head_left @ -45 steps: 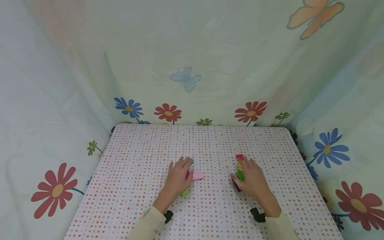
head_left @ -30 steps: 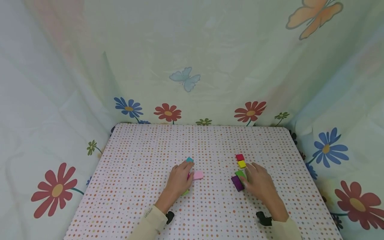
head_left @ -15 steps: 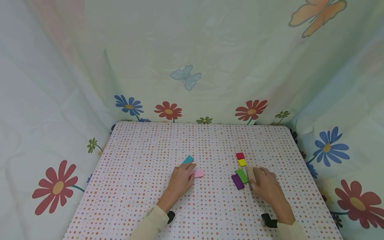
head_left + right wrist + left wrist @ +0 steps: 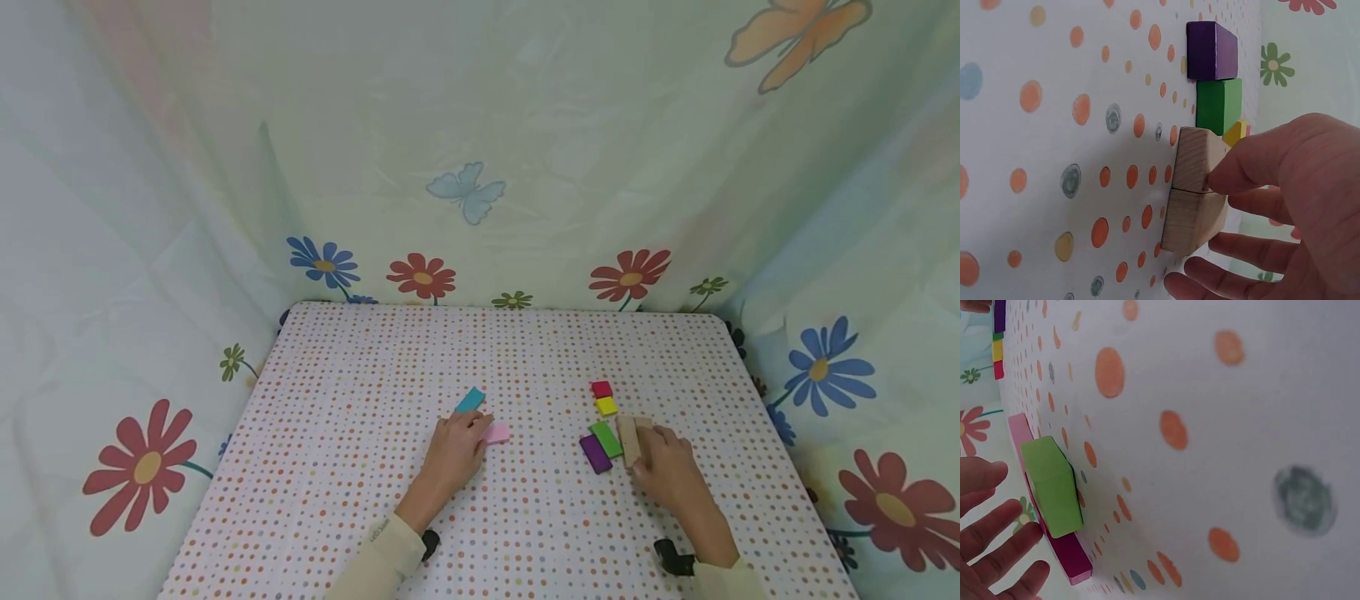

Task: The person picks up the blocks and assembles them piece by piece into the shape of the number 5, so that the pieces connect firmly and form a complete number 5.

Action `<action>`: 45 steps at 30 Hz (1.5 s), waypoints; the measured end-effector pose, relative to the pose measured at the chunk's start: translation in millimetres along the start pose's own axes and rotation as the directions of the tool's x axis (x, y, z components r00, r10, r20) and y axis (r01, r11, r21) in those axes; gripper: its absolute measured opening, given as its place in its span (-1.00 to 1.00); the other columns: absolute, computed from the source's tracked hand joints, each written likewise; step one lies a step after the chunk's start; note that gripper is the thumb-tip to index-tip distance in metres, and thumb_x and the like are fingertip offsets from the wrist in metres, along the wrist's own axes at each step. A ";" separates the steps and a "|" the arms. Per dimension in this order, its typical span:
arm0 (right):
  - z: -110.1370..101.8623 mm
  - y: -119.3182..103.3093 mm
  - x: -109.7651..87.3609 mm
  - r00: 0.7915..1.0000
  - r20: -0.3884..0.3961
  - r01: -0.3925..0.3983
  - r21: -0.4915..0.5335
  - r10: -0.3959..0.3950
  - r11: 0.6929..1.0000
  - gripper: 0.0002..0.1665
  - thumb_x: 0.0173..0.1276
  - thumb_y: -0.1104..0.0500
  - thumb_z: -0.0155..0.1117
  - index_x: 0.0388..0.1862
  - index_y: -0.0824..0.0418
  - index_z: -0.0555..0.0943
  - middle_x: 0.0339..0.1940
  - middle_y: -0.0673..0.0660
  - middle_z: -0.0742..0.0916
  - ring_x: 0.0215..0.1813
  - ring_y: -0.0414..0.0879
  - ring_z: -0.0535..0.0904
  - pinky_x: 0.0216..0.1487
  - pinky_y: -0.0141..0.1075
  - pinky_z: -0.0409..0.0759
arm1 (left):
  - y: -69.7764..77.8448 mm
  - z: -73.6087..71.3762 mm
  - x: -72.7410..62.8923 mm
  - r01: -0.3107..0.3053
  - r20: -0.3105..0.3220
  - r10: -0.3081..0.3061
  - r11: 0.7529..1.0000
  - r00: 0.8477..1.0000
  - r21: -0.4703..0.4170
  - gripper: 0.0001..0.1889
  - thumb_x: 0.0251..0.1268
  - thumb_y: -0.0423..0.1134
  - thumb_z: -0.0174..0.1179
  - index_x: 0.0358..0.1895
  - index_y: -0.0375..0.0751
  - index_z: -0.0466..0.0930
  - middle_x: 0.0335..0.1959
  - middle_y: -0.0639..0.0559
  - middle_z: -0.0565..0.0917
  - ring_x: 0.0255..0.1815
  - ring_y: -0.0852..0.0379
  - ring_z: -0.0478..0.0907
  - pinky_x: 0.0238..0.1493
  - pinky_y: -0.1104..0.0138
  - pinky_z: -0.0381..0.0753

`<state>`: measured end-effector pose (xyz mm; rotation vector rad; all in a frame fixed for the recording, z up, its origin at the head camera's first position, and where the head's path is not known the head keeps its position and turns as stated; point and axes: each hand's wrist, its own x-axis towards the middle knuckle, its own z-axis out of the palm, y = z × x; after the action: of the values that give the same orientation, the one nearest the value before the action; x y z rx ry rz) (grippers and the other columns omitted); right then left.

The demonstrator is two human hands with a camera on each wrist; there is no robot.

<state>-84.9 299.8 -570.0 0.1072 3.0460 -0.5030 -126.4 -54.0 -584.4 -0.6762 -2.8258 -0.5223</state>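
My left hand [image 4: 452,451] rests low over a small group of blocks, its fingers loosely spread. In the left wrist view the fingertips lie beside a light green block [image 4: 1054,487] and a magenta block [image 4: 1074,559]. A pink block [image 4: 497,432] and a blue block [image 4: 470,400] show past this hand. My right hand [image 4: 670,468] is at two plain wooden blocks lying side by side. Its thumb touches the near wooden block [image 4: 1194,156] by the seam; its other fingers reach alongside the second wooden block [image 4: 1188,219]. A green block [image 4: 606,439] stands just left of them.
A purple block [image 4: 596,454] touches the green one. Yellow [image 4: 606,406] and red [image 4: 602,389] blocks sit behind them. Dotted cloth covers the table [image 4: 540,517], with a flowered curtain [image 4: 465,100] behind and at both sides.
My right hand has moved right and toward me off the coloured blocks, and the wooden blocks have come into sight. My left hand has drawn back slightly, uncovering more of the blue block.
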 end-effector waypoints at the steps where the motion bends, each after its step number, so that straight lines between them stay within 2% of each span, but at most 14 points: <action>1: 0.8 0.2 -0.3 1.000 -0.004 -0.003 0.004 0.003 1.000 -0.31 0.37 0.29 0.23 0.45 0.51 0.42 0.39 0.66 0.47 0.31 0.60 0.43 0.25 0.44 0.53 | 0.2 0.2 -0.3 -0.005 -0.006 0.005 1.000 1.000 -0.003 -0.64 0.46 -0.24 0.36 0.26 -0.05 0.70 0.12 0.00 0.78 0.14 -0.02 0.71 0.03 0.01 0.72; 8: 5.4 -0.7 0.4 0.999 -0.014 -0.029 -0.006 0.029 1.000 -0.41 0.49 0.32 0.17 0.45 0.49 0.43 0.36 0.64 0.50 0.34 0.56 0.43 0.31 0.40 0.50 | -0.9 1.4 0.2 -0.054 -0.040 0.055 0.998 0.998 0.034 -0.71 0.40 -0.29 0.40 0.14 -0.04 0.76 0.05 0.01 0.81 0.08 -0.01 0.72 -0.05 0.10 0.70; 15: 7.2 -3.2 2.3 0.999 -0.009 -0.050 -0.008 0.050 0.999 -0.46 0.56 0.34 0.12 0.46 0.47 0.42 0.35 0.62 0.52 0.34 0.54 0.46 0.34 0.36 0.51 | -2.3 2.5 2.4 -0.066 0.038 0.063 0.992 0.997 0.107 -0.82 0.41 -0.26 0.39 -0.02 0.07 0.83 0.03 0.06 0.82 0.06 -0.01 0.69 -0.06 0.17 0.68; 19: 8.4 -1.5 1.8 0.999 -0.028 -0.037 -0.001 0.037 0.999 -0.47 0.55 0.35 0.12 0.45 0.48 0.43 0.32 0.64 0.54 0.29 0.55 0.50 0.30 0.37 0.54 | -1.5 3.9 1.1 -0.064 0.053 0.057 0.990 0.997 0.130 -0.84 0.39 -0.23 0.42 -0.05 0.10 0.85 0.05 0.07 0.82 0.05 0.00 0.66 -0.09 0.20 0.64; 26: 6.8 -3.0 2.5 0.997 -0.041 -0.058 0.006 0.058 0.998 -0.44 0.50 0.35 0.13 0.43 0.51 0.43 0.28 0.66 0.55 0.24 0.56 0.55 0.24 0.36 0.58 | -1.7 7.1 -1.8 -0.060 0.004 0.060 0.988 0.998 0.143 -0.84 0.35 -0.25 0.44 -0.10 0.13 0.85 -0.02 0.08 0.81 -0.05 0.01 0.62 -0.18 0.25 0.55; 33: 3.8 -7.6 4.0 0.995 -0.039 -0.090 0.018 0.091 0.996 -0.43 0.45 0.38 0.16 0.41 0.53 0.43 0.24 0.66 0.56 0.23 0.53 0.55 0.23 0.35 0.58 | -1.3 6.8 -1.8 -0.049 0.005 0.049 0.990 0.999 0.136 -0.83 0.37 -0.26 0.42 -0.09 0.14 0.85 -0.08 0.08 0.79 -0.06 0.00 0.61 -0.20 0.26 0.54; 41: 5.0 -5.2 6.7 0.982 -0.004 -0.191 0.028 0.191 0.981 -0.36 0.50 0.33 0.20 0.50 0.48 0.35 0.36 0.65 0.46 0.36 0.56 0.44 0.31 0.36 0.55 | 0.5 5.5 -5.1 -0.027 0.046 0.020 0.986 0.999 0.164 -0.85 0.43 -0.14 0.39 -0.03 0.21 0.84 -0.11 0.08 0.75 -0.07 0.04 0.56 -0.16 0.26 0.52; 45: 4.2 -3.1 7.5 0.980 -0.001 -0.201 0.021 0.201 0.979 -0.38 0.53 0.30 0.21 0.49 0.48 0.36 0.35 0.66 0.47 0.35 0.57 0.44 0.29 0.38 0.55 | 0.8 6.1 -6.3 -0.014 0.060 0.005 0.988 0.998 0.152 -0.83 0.44 -0.11 0.39 0.01 0.22 0.82 -0.09 0.07 0.74 -0.07 0.05 0.54 -0.14 0.26 0.51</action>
<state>-92.4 296.0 -573.4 0.4123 2.9880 -0.5189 -121.1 -53.5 -591.4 -0.6859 -2.8790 -0.2844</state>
